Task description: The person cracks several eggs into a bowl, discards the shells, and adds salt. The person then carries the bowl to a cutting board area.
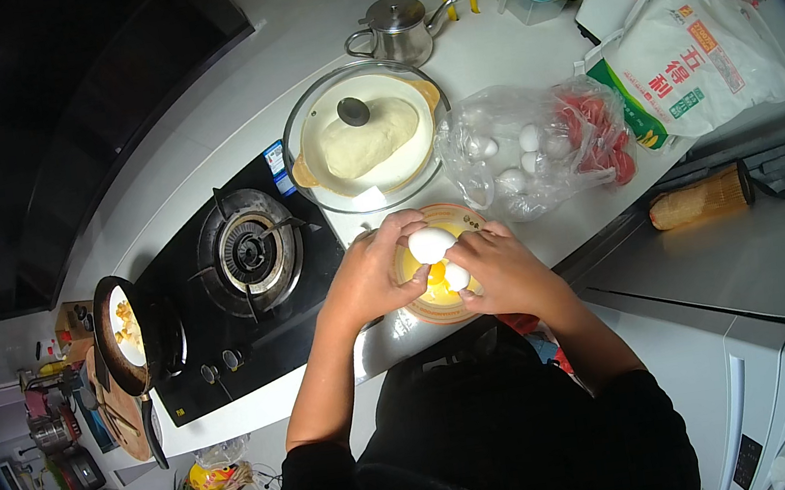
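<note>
My left hand [375,271] grips a white egg [431,245] over a patterned bowl [422,309]. My right hand [503,267] holds a smaller white rounded piece [456,277] just below it; whether this is a second egg or part of a shell I cannot tell. Fingertips of the right hand also come close to the upper egg. Orange-yellow yolk [436,274] shows between the two white pieces, with yellow liquid around it in the bowl. Both hands hide much of the bowl's sides.
Behind the bowl are a glass-lidded pot [367,137] of dough and a plastic bag [535,144] holding white eggs and red items. A gas hob [254,263] lies left, with a tilted pan [119,340] beyond. A steel kettle [399,32] and a flour bag [703,63] stand farther back.
</note>
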`<action>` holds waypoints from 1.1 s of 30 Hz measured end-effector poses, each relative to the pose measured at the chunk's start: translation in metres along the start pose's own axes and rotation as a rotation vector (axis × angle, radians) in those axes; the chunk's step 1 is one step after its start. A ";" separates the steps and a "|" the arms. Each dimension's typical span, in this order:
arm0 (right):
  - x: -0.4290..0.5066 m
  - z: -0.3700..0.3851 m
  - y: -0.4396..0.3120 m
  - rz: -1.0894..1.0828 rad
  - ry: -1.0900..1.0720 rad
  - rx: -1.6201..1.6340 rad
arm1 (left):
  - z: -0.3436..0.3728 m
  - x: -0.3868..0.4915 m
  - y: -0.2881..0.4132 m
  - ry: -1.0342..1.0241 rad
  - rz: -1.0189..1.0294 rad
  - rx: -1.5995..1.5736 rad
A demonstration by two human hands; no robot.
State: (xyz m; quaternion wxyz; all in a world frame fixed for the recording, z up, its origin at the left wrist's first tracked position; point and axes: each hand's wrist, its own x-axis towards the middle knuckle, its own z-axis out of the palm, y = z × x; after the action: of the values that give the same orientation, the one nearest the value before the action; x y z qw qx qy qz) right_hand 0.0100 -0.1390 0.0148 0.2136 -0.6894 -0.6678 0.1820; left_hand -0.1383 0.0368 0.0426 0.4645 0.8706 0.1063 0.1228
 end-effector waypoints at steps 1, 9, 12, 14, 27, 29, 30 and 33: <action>-0.002 -0.001 0.001 -0.002 0.007 0.011 | -0.001 0.000 -0.001 0.003 -0.003 0.000; -0.015 -0.009 0.001 0.036 0.039 0.058 | -0.007 -0.001 -0.006 0.048 0.004 0.012; -0.012 -0.013 -0.004 0.033 0.048 0.059 | -0.008 -0.002 -0.006 0.050 -0.004 0.013; -0.007 -0.016 -0.008 0.023 0.027 0.033 | -0.008 -0.002 -0.005 0.038 -0.014 0.020; 0.006 0.000 -0.005 -0.035 0.078 -0.015 | -0.006 0.002 0.002 0.009 0.023 0.007; 0.006 0.000 -0.005 -0.028 0.075 -0.006 | -0.007 0.003 0.002 0.010 0.028 0.015; 0.005 0.000 -0.005 -0.017 0.056 0.001 | -0.007 0.003 0.002 0.012 0.025 0.015; 0.000 -0.003 -0.004 0.006 0.022 0.023 | -0.007 0.002 0.000 0.017 0.020 0.010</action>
State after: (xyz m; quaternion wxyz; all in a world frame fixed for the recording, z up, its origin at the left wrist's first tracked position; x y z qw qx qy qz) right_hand 0.0083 -0.1392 0.0194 0.2283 -0.6907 -0.6614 0.1828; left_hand -0.1387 0.0428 0.0472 0.4580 0.8728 0.1020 0.1343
